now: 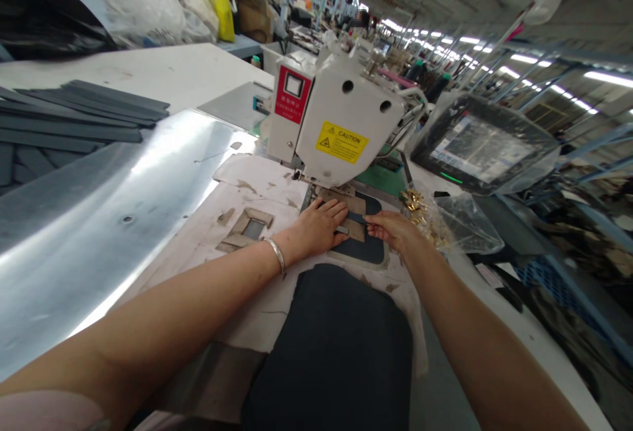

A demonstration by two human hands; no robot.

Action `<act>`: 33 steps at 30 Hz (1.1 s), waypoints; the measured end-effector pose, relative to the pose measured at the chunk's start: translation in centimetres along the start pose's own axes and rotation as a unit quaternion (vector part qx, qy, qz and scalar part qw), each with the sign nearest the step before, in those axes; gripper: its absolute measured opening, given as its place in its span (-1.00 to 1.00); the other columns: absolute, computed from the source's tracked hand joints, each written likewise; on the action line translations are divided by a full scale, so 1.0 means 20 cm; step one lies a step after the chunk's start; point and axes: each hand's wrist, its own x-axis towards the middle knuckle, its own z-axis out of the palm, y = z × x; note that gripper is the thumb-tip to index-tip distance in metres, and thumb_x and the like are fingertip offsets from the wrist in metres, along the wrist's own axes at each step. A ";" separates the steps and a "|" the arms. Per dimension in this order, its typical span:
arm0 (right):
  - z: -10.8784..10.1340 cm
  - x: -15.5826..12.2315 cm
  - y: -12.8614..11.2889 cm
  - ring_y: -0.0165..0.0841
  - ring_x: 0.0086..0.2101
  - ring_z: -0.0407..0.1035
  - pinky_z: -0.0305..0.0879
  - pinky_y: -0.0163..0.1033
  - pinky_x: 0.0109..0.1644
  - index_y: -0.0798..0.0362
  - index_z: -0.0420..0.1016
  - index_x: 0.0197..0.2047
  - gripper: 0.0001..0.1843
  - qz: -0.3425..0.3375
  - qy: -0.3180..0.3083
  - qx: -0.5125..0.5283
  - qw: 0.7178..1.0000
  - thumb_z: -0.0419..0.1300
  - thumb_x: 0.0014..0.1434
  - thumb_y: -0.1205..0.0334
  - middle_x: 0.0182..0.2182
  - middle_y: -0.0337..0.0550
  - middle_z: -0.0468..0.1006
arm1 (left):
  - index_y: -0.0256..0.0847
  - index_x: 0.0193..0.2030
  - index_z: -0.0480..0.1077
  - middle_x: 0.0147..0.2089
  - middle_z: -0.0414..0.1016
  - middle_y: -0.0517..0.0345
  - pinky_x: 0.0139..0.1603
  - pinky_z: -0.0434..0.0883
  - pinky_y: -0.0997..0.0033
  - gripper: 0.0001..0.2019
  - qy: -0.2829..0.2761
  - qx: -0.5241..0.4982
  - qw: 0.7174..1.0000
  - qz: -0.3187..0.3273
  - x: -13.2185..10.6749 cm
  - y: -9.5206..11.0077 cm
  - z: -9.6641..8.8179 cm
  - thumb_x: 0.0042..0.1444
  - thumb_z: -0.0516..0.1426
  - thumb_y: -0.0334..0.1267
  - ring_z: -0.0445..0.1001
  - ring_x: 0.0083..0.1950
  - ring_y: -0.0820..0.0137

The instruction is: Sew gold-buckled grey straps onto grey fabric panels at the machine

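Below the machine head (346, 114), right fingers (374, 220) around dark strip (357, 218).

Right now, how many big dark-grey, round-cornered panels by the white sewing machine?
2: far panel at the right hand; near panel, closer to the camera. Others may be hidden beneath.

Two dark panels (363, 252) (336, 332), one sewing machine (341, 111), one screen (479, 144)
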 end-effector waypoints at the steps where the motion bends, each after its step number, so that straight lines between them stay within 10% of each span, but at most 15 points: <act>1: 0.00 0.00 0.00 -0.53 -0.68 0.30 0.37 -0.48 -0.57 0.08 0.25 -0.55 -0.65 0.001 0.002 -0.009 1.000 0.29 0.10 0.55 -0.71 -0.28 0.39 | -0.27 0.35 0.16 0.40 0.14 -0.01 0.39 0.02 0.09 -0.44 0.002 0.000 1.000 0.000 0.00 0.00 0.01 0.32 -0.04 0.00 0.07 0.42 0.19; 25: 0.01 0.00 0.01 -0.54 -0.75 0.26 0.18 -0.46 -0.64 0.09 0.26 -0.38 -0.77 -0.002 0.014 -0.217 0.976 0.18 0.29 0.26 -0.70 -0.37 0.36 | -0.39 0.24 0.26 0.29 0.32 -0.12 0.27 0.23 0.25 -0.57 0.043 0.031 0.998 0.046 0.02 0.08 0.04 0.32 0.01 -0.19 0.31 0.28 0.21; 33: 0.00 0.02 0.04 -0.54 -0.74 0.29 0.13 -0.47 -0.66 0.08 0.26 -0.40 -0.75 -0.012 0.011 -0.213 0.977 0.20 0.28 0.21 -0.69 -0.36 0.37 | -0.43 0.16 0.30 0.13 0.42 -0.19 0.21 0.26 0.23 -0.55 0.056 0.041 0.997 -0.029 -0.11 -0.01 -0.04 0.30 0.04 -0.09 0.36 0.18 0.16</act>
